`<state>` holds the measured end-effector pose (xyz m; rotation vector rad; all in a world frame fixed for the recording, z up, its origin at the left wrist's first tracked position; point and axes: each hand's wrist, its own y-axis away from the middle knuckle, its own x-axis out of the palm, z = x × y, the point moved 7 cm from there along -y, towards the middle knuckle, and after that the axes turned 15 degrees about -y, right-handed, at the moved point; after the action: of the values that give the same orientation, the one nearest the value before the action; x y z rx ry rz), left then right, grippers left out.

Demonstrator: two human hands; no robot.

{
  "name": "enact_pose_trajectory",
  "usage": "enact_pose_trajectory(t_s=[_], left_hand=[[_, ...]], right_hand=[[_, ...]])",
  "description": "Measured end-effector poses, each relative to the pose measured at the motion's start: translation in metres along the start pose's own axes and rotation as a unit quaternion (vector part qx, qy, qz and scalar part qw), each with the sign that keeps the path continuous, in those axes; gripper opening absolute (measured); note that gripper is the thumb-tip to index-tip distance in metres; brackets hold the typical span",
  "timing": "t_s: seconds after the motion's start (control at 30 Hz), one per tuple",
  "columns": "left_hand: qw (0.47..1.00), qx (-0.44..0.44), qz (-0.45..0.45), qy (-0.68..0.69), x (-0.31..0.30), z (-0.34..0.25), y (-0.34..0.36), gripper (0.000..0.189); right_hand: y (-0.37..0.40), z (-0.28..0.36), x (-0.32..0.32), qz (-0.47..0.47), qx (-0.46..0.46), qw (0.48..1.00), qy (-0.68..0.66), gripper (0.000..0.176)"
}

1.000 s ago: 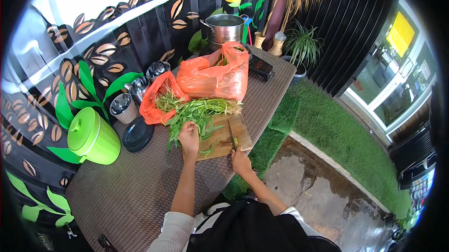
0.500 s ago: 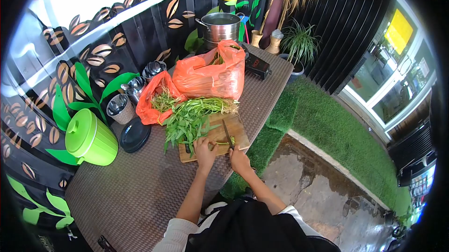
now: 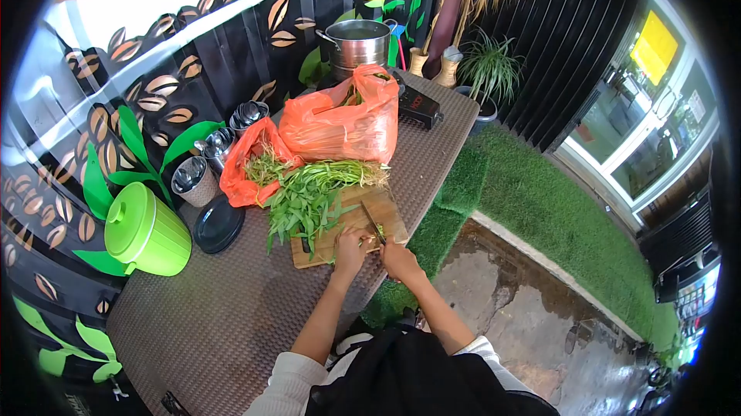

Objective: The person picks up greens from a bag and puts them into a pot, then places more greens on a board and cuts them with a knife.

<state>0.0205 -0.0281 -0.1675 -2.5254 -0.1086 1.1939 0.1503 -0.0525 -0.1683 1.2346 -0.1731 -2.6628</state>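
My right hand (image 3: 400,260) is closed round the handle of a knife (image 3: 371,218), whose blade points away over the wooden cutting board (image 3: 315,256). Close beside the blade, my left hand (image 3: 351,250) pinches a short piece of green stem, mostly hidden by the fingers. Small cut green bits (image 3: 380,228) lie against the blade's right side. A bunch of leafy greens (image 3: 302,204) with long stems spreads over the board's far left part, its roots toward the right.
Behind the greens sit a large orange plastic bag (image 3: 336,126) and a smaller opened bag (image 3: 241,177). Further back stands a steel pot (image 3: 358,49) near a black box (image 3: 421,109). Cutlery holders (image 3: 194,180), black plates (image 3: 219,224) and a green lidded bucket (image 3: 148,229) line the left.
My left hand has moved right along the board, up to the knife, and the stem showing between them has shortened. The right hand stays on the knife. The view has shifted slightly.
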Motion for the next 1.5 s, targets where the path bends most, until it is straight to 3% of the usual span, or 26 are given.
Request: enact_pose_trajectory(t_s=[0.13,0.2,0.43,0.5,0.73,0.8,0.9,1.13,1.2,1.3,1.5], left_hand=[[0.999,-0.009,-0.036,0.033,0.001,0.002,0.005,0.007],[0.998,0.012,-0.06,0.013,0.0,0.001,0.005,0.012],[0.998,0.006,-0.056,0.013,-0.002,-0.001,0.005,0.01],[0.998,0.001,-0.057,0.012,-0.004,-0.003,0.005,0.01],[0.999,-0.001,-0.046,0.026,0.0,0.001,0.006,0.011],[0.998,-0.006,-0.054,0.04,0.0,0.002,0.005,0.011],[0.999,0.003,-0.05,0.016,-0.003,-0.001,0.006,0.011],[0.996,0.044,-0.078,0.001,-0.011,-0.015,0.015,0.011],[0.996,0.018,-0.061,0.057,-0.008,-0.009,0.014,0.017],[0.995,-0.039,-0.033,0.087,-0.004,-0.003,0.012,0.025],[0.993,-0.031,-0.053,0.103,-0.008,-0.007,0.012,0.026]], right_hand=[[0.012,0.005,0.008,-0.012,0.012,1.0,-0.018,0.037],[0.017,0.005,0.015,-0.059,0.06,0.996,-0.036,0.037],[0.007,0.003,0.008,-0.029,0.027,0.996,-0.08,0.037],[0.017,0.002,0.014,-0.032,0.066,0.995,-0.073,0.037],[0.009,0.006,0.015,-0.029,0.043,0.997,-0.057,0.038],[0.02,0.006,0.018,-0.024,0.09,0.992,-0.083,0.038],[0.019,0.012,0.025,-0.058,0.093,0.993,-0.047,0.038],[0.01,0.006,0.011,-0.03,0.037,0.996,-0.08,0.037],[0.02,0.003,0.021,-0.015,0.11,0.987,-0.118,0.036],[0.021,0.012,0.028,-0.074,0.072,0.994,-0.043,0.036],[0.02,0.009,0.024,-0.041,0.047,0.993,-0.098,0.036]])
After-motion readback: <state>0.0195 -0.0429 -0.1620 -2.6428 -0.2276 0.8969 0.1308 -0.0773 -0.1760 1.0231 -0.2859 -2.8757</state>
